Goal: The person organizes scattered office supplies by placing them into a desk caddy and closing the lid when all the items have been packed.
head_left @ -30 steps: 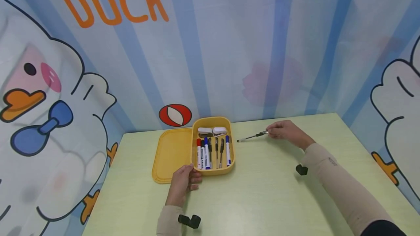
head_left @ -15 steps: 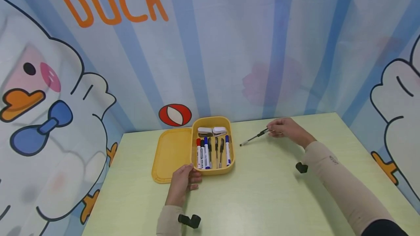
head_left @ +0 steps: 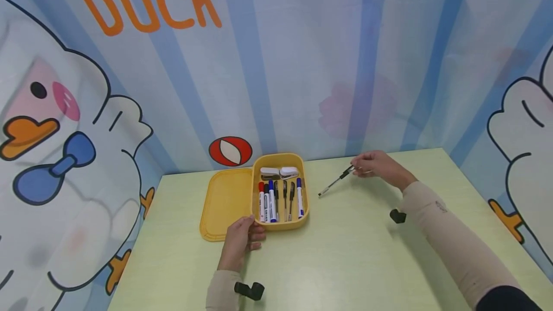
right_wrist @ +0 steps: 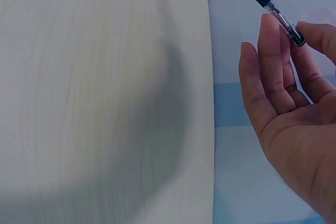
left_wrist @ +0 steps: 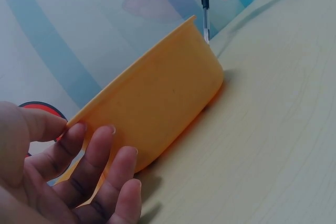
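My left hand (head_left: 237,243) pinches the near left corner of a yellow plastic box (head_left: 282,227) between thumb and fingers; in the left wrist view the thumb lies on its rim (left_wrist: 131,72). My right hand (head_left: 381,168), to the right of the box, pinches one end of a clear gel pen (head_left: 346,173) with a black grip. The pen slants down toward the box, apart from it. In the right wrist view, thumb and fingertips hold the pen's dark end (right_wrist: 297,39). Inside the box lie a red marker (head_left: 261,203), blue markers, a black-capped marker and several black gel pens (head_left: 285,198).
Two small white stapler-like things (head_left: 279,173) lie at the back of the box. Its yellow lid (head_left: 222,205) rests flat on the table (head_left: 337,268), at the box's left. A duck-printed curtain (head_left: 294,61) rises behind the table's far edge.
The pen's lower end has swung down and slightly right, so the pen slants more steeply. My right hand has risen slightly; my left hand and the box have stayed put.
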`<action>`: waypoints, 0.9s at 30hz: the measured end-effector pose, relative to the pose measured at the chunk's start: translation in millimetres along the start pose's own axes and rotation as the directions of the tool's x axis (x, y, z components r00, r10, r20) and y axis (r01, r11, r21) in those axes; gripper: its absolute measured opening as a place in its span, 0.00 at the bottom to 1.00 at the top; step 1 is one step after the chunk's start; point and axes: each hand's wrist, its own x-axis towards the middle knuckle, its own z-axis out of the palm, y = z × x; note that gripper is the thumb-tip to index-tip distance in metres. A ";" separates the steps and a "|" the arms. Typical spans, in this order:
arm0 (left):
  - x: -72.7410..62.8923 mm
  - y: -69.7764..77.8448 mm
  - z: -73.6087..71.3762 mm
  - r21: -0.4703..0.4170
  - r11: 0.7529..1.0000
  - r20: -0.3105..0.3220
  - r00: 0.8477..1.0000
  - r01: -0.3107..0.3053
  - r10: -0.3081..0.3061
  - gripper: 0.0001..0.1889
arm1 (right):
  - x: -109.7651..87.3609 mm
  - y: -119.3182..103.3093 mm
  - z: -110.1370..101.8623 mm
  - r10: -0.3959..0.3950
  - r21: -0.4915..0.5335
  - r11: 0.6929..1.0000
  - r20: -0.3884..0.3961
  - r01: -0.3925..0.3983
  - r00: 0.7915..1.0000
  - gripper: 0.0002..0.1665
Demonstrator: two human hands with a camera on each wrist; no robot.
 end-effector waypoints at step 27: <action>-1.5 2.7 1.2 0.001 1.000 -0.005 1.000 0.012 -0.012 0.18 | 4.9 -30.5 8.4 -0.063 0.013 0.998 0.063 0.063 0.996 0.23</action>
